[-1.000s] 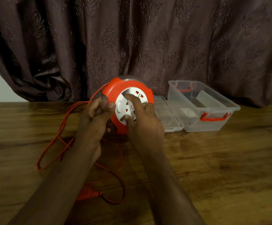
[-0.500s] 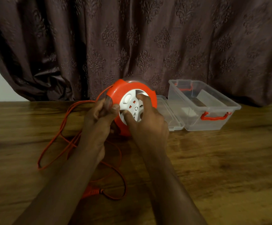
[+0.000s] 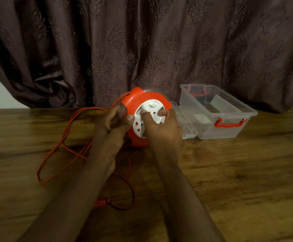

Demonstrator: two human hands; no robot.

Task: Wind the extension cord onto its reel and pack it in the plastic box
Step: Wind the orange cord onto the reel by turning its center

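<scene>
A: Status of the hands?

B: The left hand [image 3: 115, 119] is gripping the reel [image 3: 143, 100] by its orange rim; the right hand [image 3: 161, 127] is pinching the white socket face [image 3: 152, 106], which is turning from where it was a second ago.

A: Meaning?

B: The cord [image 3: 60, 145] is winding in, though loops are lying on the counter [image 3: 229, 172]. The plastic box [image 3: 229, 130] is waiting open, just right.

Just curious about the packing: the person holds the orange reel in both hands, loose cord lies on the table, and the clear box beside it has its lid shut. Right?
Not quite. The head view shows the plastic box open, its lid lying flat beside it. The rest holds.
</scene>
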